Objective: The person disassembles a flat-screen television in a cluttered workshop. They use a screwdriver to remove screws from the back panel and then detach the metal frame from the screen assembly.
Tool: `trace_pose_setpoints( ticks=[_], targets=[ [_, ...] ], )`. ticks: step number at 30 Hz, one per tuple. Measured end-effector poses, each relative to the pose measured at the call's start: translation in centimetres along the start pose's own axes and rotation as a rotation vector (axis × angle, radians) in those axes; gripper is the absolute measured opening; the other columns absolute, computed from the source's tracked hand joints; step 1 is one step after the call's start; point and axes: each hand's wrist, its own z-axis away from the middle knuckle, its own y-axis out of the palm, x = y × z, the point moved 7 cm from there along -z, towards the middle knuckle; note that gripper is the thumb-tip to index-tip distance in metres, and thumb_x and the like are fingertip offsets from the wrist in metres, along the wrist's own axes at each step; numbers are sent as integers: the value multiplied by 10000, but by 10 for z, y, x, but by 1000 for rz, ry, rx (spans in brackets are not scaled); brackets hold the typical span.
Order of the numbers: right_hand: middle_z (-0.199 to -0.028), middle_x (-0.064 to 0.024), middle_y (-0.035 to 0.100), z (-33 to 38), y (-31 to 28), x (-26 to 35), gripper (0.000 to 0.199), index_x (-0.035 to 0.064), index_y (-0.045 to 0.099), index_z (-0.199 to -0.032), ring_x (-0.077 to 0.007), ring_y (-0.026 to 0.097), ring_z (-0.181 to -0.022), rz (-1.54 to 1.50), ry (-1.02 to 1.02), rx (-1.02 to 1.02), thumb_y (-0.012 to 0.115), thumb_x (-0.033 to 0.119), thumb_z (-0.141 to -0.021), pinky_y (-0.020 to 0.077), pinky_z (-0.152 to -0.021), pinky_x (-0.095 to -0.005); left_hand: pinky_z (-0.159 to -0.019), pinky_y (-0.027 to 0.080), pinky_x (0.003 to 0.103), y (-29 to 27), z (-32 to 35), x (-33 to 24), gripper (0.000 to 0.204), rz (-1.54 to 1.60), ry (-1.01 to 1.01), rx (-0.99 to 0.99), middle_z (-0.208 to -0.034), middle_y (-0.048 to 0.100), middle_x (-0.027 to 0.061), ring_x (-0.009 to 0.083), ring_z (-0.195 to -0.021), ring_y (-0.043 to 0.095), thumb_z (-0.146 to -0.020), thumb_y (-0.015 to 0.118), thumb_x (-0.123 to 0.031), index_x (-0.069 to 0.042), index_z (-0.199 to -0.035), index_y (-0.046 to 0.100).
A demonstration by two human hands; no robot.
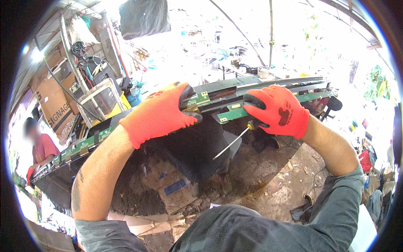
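A large flat display panel (pixel 189 153) with a dark, glossy face stands across in front of me. Along its upper edge run narrow green circuit boards and metal strips. My left hand (pixel 161 111), in an orange-red glove with black fingers, is closed over that edge beside a green board piece (pixel 202 98). My right hand (pixel 279 110), gloved alike, is closed around a screwdriver (pixel 231 145), its shaft pointing down and left. The same hand also pinches a long green circuit board strip (pixel 231 115), whose left end sticks out, apart from the panel's edge. The right fingertips are partly hidden.
At the far left another person (pixel 44 147) has a red-gloved hand at the panel's end. Cardboard boxes (pixel 54 103) and a clear plastic bin (pixel 100 98) stand behind on the left. Scraps and cardboard (pixel 178 195) litter the dirt floor. A dark sheet (pixel 145 19) hangs above.
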Motion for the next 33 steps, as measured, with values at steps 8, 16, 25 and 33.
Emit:
trace_pose_setpoints(
  ticks=[8, 16, 25, 33],
  targets=[
    [-1125, -64, 639, 6, -3, 10, 343, 153, 654, -1093, -174, 607, -874, 171, -227, -54, 674, 235, -760, 511, -717, -333, -1058, 456, 438, 4, 3, 1, 750, -9, -35, -9, -1365, 574, 255, 399, -1288, 565, -824, 770, -302, 21, -1431, 470],
    [-1139, -76, 644, 10, 6, 7, 342, 156, 655, -1111, -192, 614, -882, 136, -255, -105, 670, 234, -778, 513, -719, -338, -1106, 430, 431, 6, 2, 4, 780, -18, -97, 0, -1420, 555, 244, 392, -1332, 537, -826, 779, -327, 15, -1454, 467],
    [-1168, -97, 660, -4, 16, 14, 442, 182, 693, -1208, -212, 617, -861, 207, -148, 29, 636, 223, -771, 498, -701, -362, -1131, 414, 416, 0, -8, -7, 795, -18, -166, 69, -1459, 516, 273, 387, -1363, 512, -823, 785, -364, 39, -1439, 484],
    [-1029, -26, 674, 6, 18, 18, 371, 157, 702, -1064, -196, 593, -875, 170, -281, -91, 672, 229, -702, 477, -702, -340, -1170, 371, 434, 1, -7, -5, 755, -22, -176, 93, -1512, 466, 279, 396, -1414, 462, -835, 773, -355, -2, -1444, 498]
  ],
)
